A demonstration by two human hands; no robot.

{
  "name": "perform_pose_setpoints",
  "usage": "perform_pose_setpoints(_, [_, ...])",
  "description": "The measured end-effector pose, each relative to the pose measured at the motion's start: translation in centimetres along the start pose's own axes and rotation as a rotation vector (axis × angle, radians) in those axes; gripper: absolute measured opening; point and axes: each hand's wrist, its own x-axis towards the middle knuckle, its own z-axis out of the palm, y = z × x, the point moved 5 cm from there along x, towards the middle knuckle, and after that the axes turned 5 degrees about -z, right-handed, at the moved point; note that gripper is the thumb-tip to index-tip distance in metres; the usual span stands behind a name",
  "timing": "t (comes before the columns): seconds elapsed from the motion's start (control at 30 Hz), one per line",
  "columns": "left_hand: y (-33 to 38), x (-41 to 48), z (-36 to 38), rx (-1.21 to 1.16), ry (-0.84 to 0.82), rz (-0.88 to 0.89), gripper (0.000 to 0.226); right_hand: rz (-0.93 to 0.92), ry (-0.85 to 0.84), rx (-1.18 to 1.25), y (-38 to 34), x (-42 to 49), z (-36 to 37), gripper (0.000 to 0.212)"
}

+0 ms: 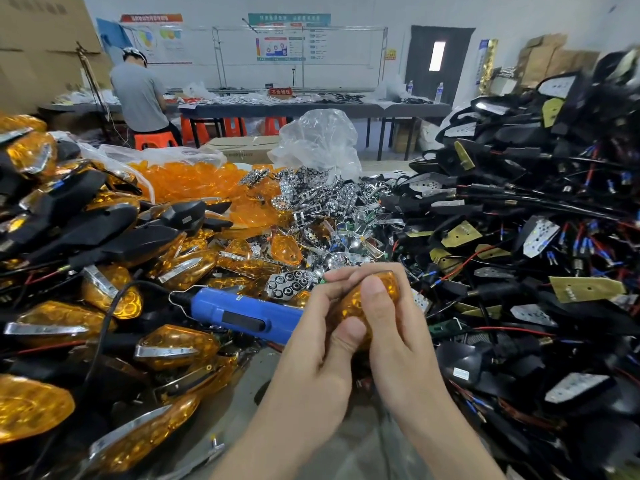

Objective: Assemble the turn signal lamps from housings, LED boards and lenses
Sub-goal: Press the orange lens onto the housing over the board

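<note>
Both hands grip one amber lens (358, 301) just above the table's middle. My left hand (320, 344) curls round its left side, thumb pressed on the lower face. My right hand (398, 327) wraps the right side, thumb on top. Whatever sits under the lens is hidden by my fingers. Finished amber lamps with black housings (114, 237) are heaped on the left. Loose amber lenses (194, 181) lie behind them. Chrome reflectors and LED boards (332, 209) are piled in the centre. Black housings with boards and wires (519, 237) tower on the right.
A blue electric screwdriver (242, 315) with a black cable lies just left of my hands. A crumpled clear plastic bag (320, 140) stands behind the chrome pile. Another person (140, 95) sits at a far table, back turned. A strip of bare table (259, 386) shows below my hands.
</note>
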Motion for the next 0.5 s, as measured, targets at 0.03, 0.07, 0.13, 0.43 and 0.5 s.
perform_pose_setpoints(0.03, [0.0, 0.0, 0.1, -0.003, -0.005, -0.002, 0.026, -0.015, 0.004, -0.016, -0.1, 0.0, 0.0, 0.022])
perform_pose_setpoints(0.07, [0.0, 0.0, 0.2, 0.004, -0.009, -0.008, 0.028, -0.029, 0.009, -0.032, -0.1, 0.0, 0.0, 0.020])
perform_pose_setpoints(0.13, [-0.1, 0.0, 0.3, 0.004, -0.017, -0.026, 0.026, -0.039, 0.014, -0.053, -0.2, 0.1, 0.0, 0.018])
perform_pose_setpoints(0.43, [-2.5, -0.3, 1.5, -0.549, -0.246, -0.601, 0.045, 0.420, 0.086, 0.282, 1.3, -0.4, -1.2, 0.041])
perform_pose_setpoints(0.5, [-2.4, -0.3, 2.1, -0.649, -0.348, -0.719, 0.041, 0.373, 0.188, 0.387, 1.3, -0.2, -1.2, 0.041])
